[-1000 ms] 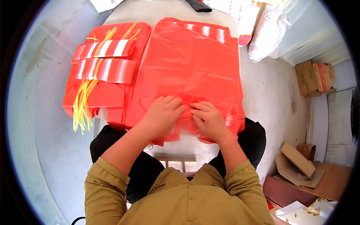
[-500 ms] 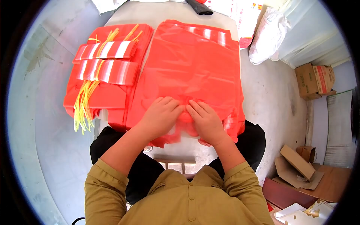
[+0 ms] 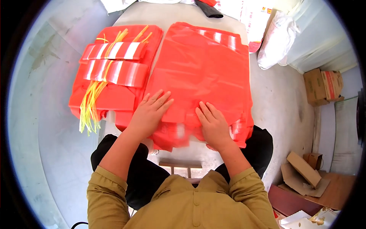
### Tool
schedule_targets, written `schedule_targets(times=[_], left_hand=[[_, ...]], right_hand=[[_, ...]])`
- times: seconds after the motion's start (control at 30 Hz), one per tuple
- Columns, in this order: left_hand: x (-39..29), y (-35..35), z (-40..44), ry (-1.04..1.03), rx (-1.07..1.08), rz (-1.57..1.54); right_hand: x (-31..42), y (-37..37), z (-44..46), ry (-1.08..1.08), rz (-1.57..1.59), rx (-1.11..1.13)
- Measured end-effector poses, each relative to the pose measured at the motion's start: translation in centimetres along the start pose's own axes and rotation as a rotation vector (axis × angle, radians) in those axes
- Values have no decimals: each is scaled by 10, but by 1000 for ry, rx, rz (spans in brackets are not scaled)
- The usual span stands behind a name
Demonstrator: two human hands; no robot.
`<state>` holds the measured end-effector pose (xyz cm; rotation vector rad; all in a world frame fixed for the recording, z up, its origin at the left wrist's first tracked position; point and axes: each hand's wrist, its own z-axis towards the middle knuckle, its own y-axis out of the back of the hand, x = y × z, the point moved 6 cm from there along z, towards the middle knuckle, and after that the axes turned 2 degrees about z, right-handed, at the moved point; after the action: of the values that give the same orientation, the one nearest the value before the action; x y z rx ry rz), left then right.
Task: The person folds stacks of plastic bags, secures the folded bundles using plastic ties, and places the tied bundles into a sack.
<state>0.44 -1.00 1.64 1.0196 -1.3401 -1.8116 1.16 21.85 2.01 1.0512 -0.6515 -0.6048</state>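
Observation:
A stack of red plastic bags (image 3: 202,72) lies flat on the pale table (image 3: 152,13) in front of me, with white-striped parts at its far right corner and near edge. My left hand (image 3: 149,112) rests on the stack's near left part, fingers spread and flat. Against the near middle lies my right hand (image 3: 214,124), its fingers stretched out on the red film. Neither hand grips anything. Left of this stack is a second red pile (image 3: 126,97). Two folded striped bundles (image 3: 114,72) and a bunch of yellow ties (image 3: 90,105) lie on it.
A white sack (image 3: 277,40) stands right of the table. Farther right are a cardboard box (image 3: 324,87) and opened cardboard (image 3: 303,173) on a reddish-brown surface. A black item (image 3: 209,9) lies at the table's far edge. My knees are under the near edge.
My hands were close together with fingers curled at the near middle of the stack. Now they are apart, the left moved leftward, and the fingers of both lie extended on the film.

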Motion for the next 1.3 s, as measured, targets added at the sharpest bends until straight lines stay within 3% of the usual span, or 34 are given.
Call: schedule_targets(times=[0.13, 0.43, 0.57, 0.83, 0.97, 1.07, 1.13, 1.3], left_hand=[[2, 11, 3, 2, 56, -5], [11, 21, 12, 0, -93, -97], [7, 23, 15, -60, -143, -279], [-28, 16, 20, -62, -30, -495], [-9, 7, 21, 305, -23, -722], [5, 2, 29, 451, -33, -803], [10, 0, 36, 480, -104, -876], [21, 0, 52, 564, -33, -698]], right_hand=[[-2, 13, 6, -34, 24, 55], [-16, 27, 14, -107, 122, 204], [-22, 52, 14, -186, 180, 292], [-52, 66, 17, -350, 175, 690], [-69, 66, 43, -516, 236, 928], [-93, 59, 60, -366, 176, 697], [-110, 56, 67, -419, 274, 637], [-162, 40, 45, -572, 536, 442]])
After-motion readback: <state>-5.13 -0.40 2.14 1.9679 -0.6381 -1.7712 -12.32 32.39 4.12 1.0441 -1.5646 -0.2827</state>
